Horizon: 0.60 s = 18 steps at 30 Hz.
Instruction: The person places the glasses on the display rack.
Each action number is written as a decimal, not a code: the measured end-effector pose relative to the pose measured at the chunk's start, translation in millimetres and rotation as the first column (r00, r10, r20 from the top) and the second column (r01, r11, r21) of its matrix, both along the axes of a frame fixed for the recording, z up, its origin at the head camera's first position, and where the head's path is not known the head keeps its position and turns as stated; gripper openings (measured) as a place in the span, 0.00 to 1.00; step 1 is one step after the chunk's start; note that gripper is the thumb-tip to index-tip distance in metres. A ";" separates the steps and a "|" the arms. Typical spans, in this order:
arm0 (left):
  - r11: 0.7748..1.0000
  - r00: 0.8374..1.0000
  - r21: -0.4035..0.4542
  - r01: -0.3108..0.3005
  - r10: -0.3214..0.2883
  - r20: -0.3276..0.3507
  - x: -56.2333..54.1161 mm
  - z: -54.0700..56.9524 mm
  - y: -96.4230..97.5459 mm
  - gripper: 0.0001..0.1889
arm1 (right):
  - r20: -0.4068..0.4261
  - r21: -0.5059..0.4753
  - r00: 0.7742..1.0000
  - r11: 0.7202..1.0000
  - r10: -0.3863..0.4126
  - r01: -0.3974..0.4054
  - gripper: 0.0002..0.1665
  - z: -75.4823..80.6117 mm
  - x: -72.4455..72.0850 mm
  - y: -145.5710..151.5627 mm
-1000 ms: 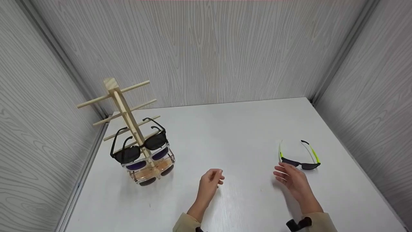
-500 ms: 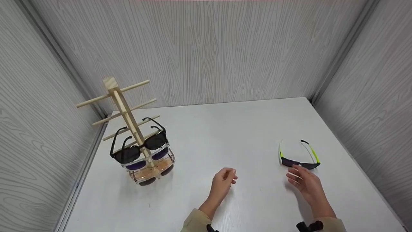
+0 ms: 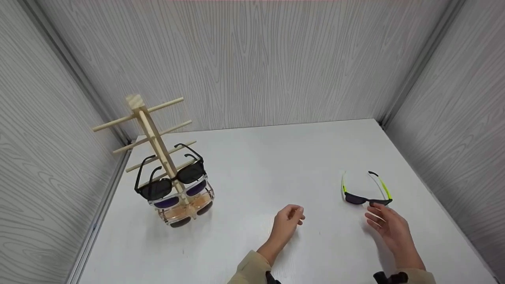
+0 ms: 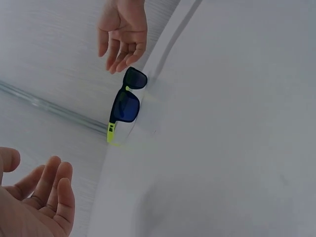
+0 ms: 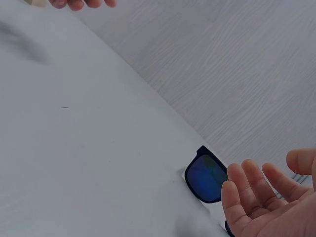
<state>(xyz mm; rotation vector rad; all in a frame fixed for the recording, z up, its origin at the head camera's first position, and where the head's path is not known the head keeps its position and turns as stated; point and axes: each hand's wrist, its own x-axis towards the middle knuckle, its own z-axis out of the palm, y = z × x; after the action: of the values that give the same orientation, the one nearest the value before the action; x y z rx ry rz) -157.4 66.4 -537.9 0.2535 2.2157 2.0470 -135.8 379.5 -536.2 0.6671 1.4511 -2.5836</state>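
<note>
A pair of sunglasses with dark lenses and neon-yellow temples lies unfolded on the table at the right. My right hand hovers just in front of it and overlaps its right lens in the head view; fingers are loosely bent, holding nothing. In the right wrist view a blue lens shows beside the fingers. Farther left, my left hand hangs over the table with relaxed fingers and nothing in it. The left wrist view shows its palm and, beyond, the sunglasses below the right hand.
At the left stands a wooden display rack with crossbars. Black sunglasses hang on it above clear-framed ones and an orange-tinted pair. Wood-grain panels wall the white table at back and sides.
Both hands have drifted to the right over the table. The right hand moved from the left lens of the yellow-templed sunglasses to the right one. The sunglasses and rack stayed put.
</note>
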 end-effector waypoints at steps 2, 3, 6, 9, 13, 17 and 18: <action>1.000 1.000 0.000 0.007 -0.007 0.001 -2.7 -4.6 4.9 0.12 | -0.007 -0.002 1.000 1.000 -0.012 0.012 0.15 -0.3 1.3 3.8; 1.000 1.000 0.000 0.012 -0.012 0.001 -4.3 -7.3 7.3 0.12 | -0.008 -0.001 1.000 1.000 -0.019 0.019 0.15 -0.5 1.9 5.8; 1.000 1.000 0.013 0.023 -0.023 0.007 -7.3 -11.8 14.2 0.13 | -0.003 -0.003 0.999 0.999 -0.042 0.042 0.15 -0.4 4.2 11.4; 0.999 0.999 0.023 0.033 -0.033 0.015 -8.7 -12.7 21.1 0.14 | 0.004 -0.006 0.998 0.998 -0.064 0.064 0.12 0.5 6.4 16.9; 0.999 0.999 0.023 0.033 -0.033 0.011 -10.5 -11.9 29.1 0.13 | 0.016 0.001 0.996 0.996 -0.090 0.090 0.12 2.8 7.5 22.9; 0.999 1.000 0.039 0.031 -0.031 0.000 -14.0 -9.9 36.3 0.12 | 0.018 0.029 0.991 0.991 -0.130 0.130 0.18 0.2 7.1 26.6; 0.999 1.000 0.044 0.030 -0.030 0.001 -15.0 -9.4 38.6 0.12 | 0.021 0.032 0.990 0.990 -0.141 0.141 0.20 -1.1 6.9 27.2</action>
<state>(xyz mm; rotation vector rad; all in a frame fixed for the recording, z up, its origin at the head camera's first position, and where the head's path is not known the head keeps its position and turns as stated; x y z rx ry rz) -172.4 105.0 -547.3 0.2875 2.1545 2.0808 -128.9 406.8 -537.3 0.8295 1.4902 -2.6524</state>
